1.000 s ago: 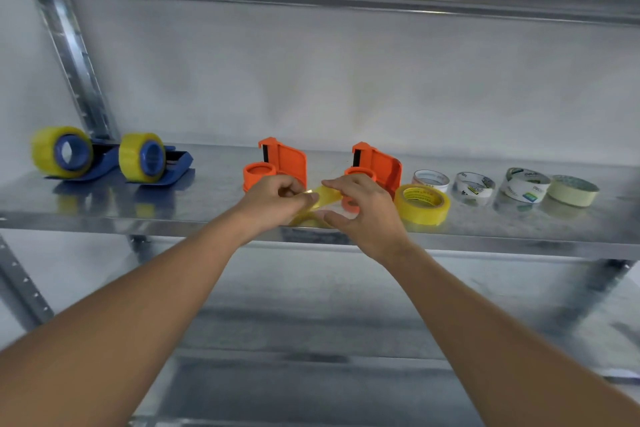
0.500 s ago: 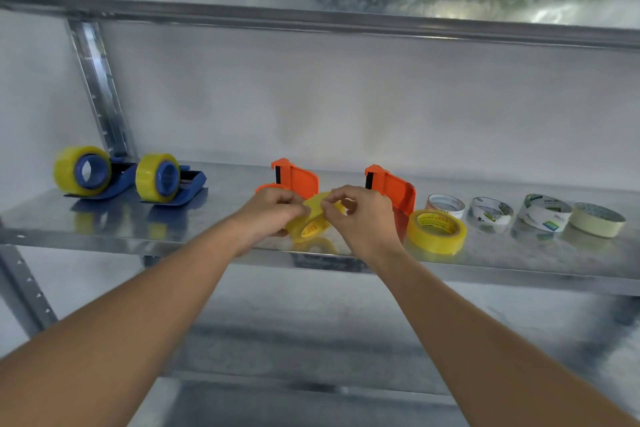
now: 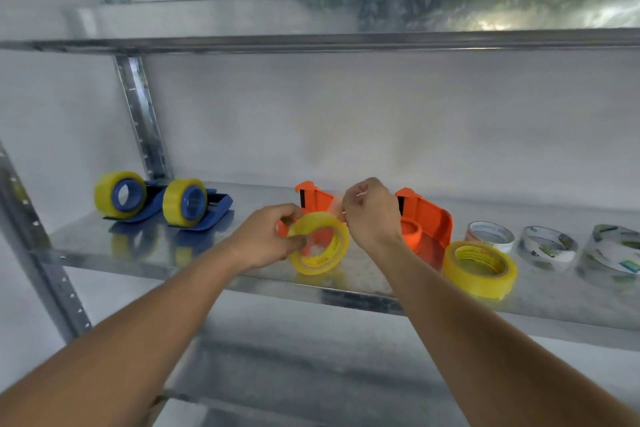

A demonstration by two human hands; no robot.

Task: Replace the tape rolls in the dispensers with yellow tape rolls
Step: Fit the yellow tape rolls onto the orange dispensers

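**Half loaded: blue pair done, orange pair pending**

Two blue dispensers (image 3: pixel 166 204) far left carry yellow rolls. Both orange dispensers (image 3: pixel 427 222) look empty. Left hand (image 3: pixel 266 241) grips a yellow roll (image 3: pixel 320 243) above the shelf front edge (image 3: pixel 363 296); right hand (image 3: pixel 372 215) pinches what seems its free end. Spare yellow roll (image 3: pixel 479 269) lies right, near the lip. Open room below the upper shelf (image 3: pixel 346 15).
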